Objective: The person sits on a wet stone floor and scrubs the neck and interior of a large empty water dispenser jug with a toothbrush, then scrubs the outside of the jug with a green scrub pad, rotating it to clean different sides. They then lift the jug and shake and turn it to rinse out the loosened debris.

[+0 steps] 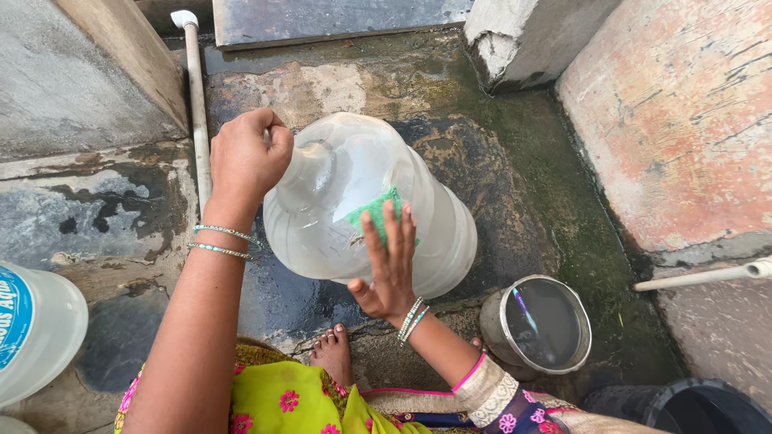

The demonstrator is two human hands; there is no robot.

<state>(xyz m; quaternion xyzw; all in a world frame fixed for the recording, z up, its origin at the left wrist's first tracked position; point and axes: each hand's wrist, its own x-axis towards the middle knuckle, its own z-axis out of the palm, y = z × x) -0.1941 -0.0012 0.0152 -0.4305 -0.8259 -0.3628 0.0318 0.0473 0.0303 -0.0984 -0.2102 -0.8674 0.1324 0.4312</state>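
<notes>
While the big clear water jug (362, 209) is tipped on the wet stone floor (498, 185), its neck is gripped tight by the left hand (245, 157) for steadiness, so a green scrub pad (376, 210) can be pressed flat on its side by the right hand (390, 265).

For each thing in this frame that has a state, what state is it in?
Large clear jug: tilted, uncapped, wet.
Green scrub pad: pressed flat on the jug's side.
Left hand: closed around the jug's neck.
Right hand: open, fingers on the pad.
Steel pot: upright, holding water.
Second jug: lying at left edge.
</notes>
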